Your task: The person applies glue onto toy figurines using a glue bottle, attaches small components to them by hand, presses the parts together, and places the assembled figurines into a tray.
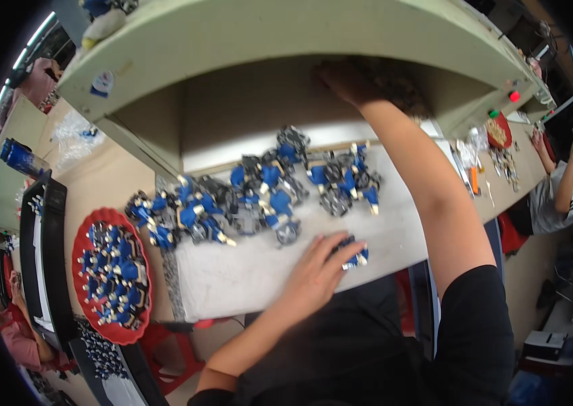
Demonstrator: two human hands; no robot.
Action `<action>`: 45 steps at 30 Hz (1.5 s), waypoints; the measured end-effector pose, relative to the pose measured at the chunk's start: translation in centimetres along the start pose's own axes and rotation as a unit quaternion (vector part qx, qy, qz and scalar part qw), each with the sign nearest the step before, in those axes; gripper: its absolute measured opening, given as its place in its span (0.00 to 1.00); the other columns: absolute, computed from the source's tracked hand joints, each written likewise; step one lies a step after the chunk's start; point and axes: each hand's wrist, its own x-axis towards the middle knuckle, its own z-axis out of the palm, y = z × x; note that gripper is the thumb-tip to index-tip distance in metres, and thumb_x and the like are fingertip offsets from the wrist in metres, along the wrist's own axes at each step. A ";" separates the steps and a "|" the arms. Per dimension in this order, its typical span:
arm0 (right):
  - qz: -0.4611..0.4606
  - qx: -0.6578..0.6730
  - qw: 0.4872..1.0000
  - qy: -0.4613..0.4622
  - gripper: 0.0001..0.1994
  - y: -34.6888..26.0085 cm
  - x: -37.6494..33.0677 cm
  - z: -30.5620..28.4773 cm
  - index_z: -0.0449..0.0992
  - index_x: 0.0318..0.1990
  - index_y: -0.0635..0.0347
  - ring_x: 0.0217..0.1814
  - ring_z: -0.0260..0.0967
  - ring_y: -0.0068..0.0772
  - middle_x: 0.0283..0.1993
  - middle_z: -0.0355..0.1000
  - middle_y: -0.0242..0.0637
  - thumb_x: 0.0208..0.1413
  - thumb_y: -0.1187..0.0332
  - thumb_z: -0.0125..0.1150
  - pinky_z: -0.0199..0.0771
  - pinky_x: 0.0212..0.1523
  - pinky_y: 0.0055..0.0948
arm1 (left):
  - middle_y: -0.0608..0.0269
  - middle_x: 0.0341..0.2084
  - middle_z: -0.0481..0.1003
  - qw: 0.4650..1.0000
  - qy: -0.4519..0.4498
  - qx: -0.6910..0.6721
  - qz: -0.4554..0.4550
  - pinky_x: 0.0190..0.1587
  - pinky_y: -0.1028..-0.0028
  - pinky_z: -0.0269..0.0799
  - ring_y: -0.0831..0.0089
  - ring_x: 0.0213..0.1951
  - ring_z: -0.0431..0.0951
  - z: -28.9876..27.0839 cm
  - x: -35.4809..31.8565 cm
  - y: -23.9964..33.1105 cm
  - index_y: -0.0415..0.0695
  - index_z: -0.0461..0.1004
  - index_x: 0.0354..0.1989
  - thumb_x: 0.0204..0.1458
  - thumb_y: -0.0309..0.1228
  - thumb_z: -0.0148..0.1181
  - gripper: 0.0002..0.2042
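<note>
Grip of the left hand (317,269) is narrow, its fingers bent about a small blue, dark and cream molded piece (354,256) at the near edge of the white-topped bench (232,287); the fingers partly cover that piece. The right hand (344,81) reaches far into the shadowed opening of a pale green shelf unit (286,30), just left of a dim brownish heap (405,91); whether its grip is wide or narrow I cannot tell.

Across the far half of the bench, beyond the left hand, spreads a loose pile of similar blue, black and cream pieces (269,174), running from the left side toward the middle. Left of this pile, a red tray with a scalloped rim (134,333) carries many more such pieces. Farther left stands a long black bin (58,210), with a blue cylindrical container (24,159) near its far end. On the right lies an orange-handled tool (474,181), and beyond it a co-worker in a light, dark-striped shirt (557,199) has both hands raised.
</note>
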 end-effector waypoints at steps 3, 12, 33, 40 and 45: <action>-0.050 -0.105 0.993 0.030 0.12 -0.2 -1.5 -0.4 0.73 0.39 0.56 0.45 0.68 0.44 0.40 0.71 0.45 0.52 0.67 0.44 0.66 0.49 0.37 | 0.54 0.47 0.63 1.000 -0.006 -0.014 0.009 0.56 0.59 0.57 0.54 0.49 0.65 -0.2 0.3 -0.3 0.50 0.64 0.53 0.41 0.18 0.55 0.26; -0.087 -0.191 0.978 -0.002 0.11 -0.6 -3.1 -2.3 0.74 0.39 0.53 0.48 0.65 0.42 0.41 0.69 0.41 0.47 0.67 0.51 0.63 0.50 0.38 | 0.53 0.49 0.64 1.000 0.005 -0.006 0.016 0.51 0.68 0.64 0.57 0.51 0.65 0.6 0.1 -0.2 0.45 0.63 0.52 0.37 0.17 0.59 0.28; 0.255 0.473 0.833 0.131 0.11 -14.7 -31.1 -14.6 0.70 0.42 0.65 0.37 0.71 0.23 0.35 0.71 0.34 0.49 0.81 0.54 0.72 0.33 0.17 | 0.58 0.50 0.66 0.999 0.032 -0.018 0.037 0.53 0.71 0.63 0.63 0.52 0.67 1.2 0.0 -1.0 0.46 0.62 0.53 0.37 0.17 0.60 0.30; 0.136 0.361 0.910 0.152 0.08 -17.9 -30.5 -12.6 0.75 0.32 0.64 0.29 0.70 0.25 0.30 0.72 0.37 0.42 0.82 0.59 0.70 0.30 0.19 | 0.61 0.47 0.69 0.998 0.039 0.004 0.044 0.51 0.71 0.64 0.63 0.50 0.68 1.6 -0.1 -1.0 0.45 0.67 0.47 0.37 0.19 0.60 0.24; 0.025 0.258 0.946 0.196 0.08 -18.4 -29.3 -11.7 0.75 0.30 0.62 0.28 0.70 0.31 0.27 0.72 0.36 0.39 0.81 0.61 0.69 0.28 0.23 | 0.63 0.43 0.68 0.994 0.081 0.011 0.071 0.42 0.71 0.70 0.65 0.41 0.72 1.7 -0.3 -1.0 0.53 0.68 0.46 0.38 0.21 0.60 0.23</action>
